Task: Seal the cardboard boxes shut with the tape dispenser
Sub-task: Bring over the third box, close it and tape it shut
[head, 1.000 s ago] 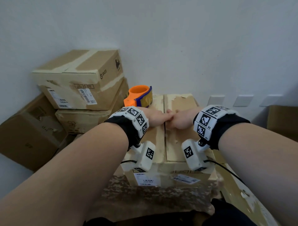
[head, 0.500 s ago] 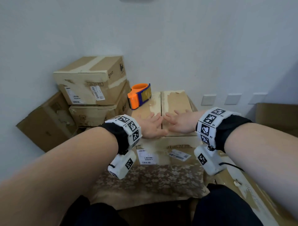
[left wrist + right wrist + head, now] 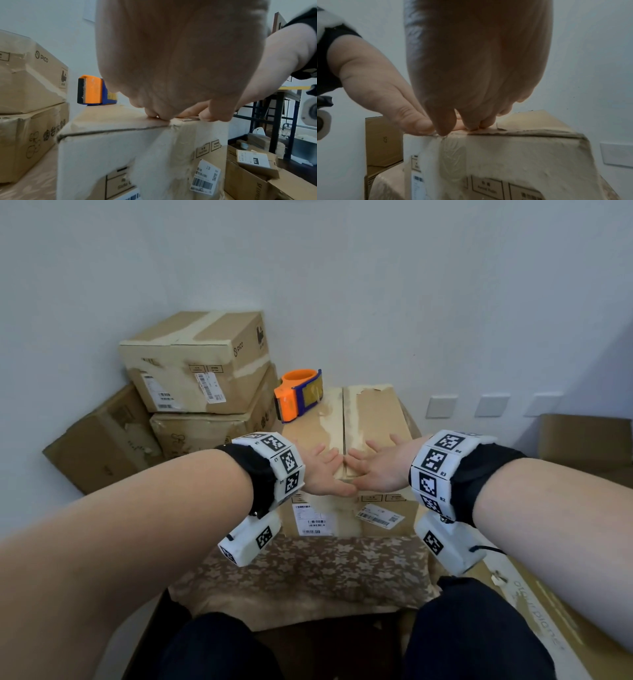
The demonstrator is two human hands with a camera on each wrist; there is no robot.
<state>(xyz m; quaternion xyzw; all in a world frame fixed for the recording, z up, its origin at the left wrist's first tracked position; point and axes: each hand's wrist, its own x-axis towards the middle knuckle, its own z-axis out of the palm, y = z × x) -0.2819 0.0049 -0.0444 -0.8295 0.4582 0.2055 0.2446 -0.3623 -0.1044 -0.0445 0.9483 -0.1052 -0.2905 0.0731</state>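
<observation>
box: I see the cardboard box [image 3: 373, 419] dead centre in front of me, flaps down, centre seam running away from me, old tape residue along it. Sits on a patterned cloth [image 3: 308, 570].
seam: near end of the seam lies right between my two hands; flaps meet there.
left hand: left hand [image 3: 320, 474] flat on the left flap at the near edge, fingers [image 3: 325, 455] straight and spread, pointing in toward the seam. Grips nothing, just presses the cardboard. Left wrist view shows fingertips [image 3: 152, 113] down on the top edge of the box [image 3: 120, 148].
right hand: right hand [image 3: 380, 470] mirrors it on the right flap, fingers straight, thumb out, nothing grasped. Right wrist view shows fingertips [image 3: 471, 123] on the top edge of the box [image 3: 513, 155], with the left hand [image 3: 385, 94] touching alongside.
hands together: the fingertips meet over the seam; thumbs touch at the near edge.
tape dispenser: orange and blue tape dispenser [image 3: 298, 395] sits on the far left corner of the same box top, well apart from both hands, untouched. Also seen from the left wrist [image 3: 92, 92].
stack: two sealed boxes [image 3: 198, 364] stacked to the left, against the wall; another tilted carton [image 3: 99, 446] leans below them.
right side: an open carton [image 3: 589, 440] at the far right edge.
wall: three white wall plates [image 3: 489, 405] behind the box.
</observation>
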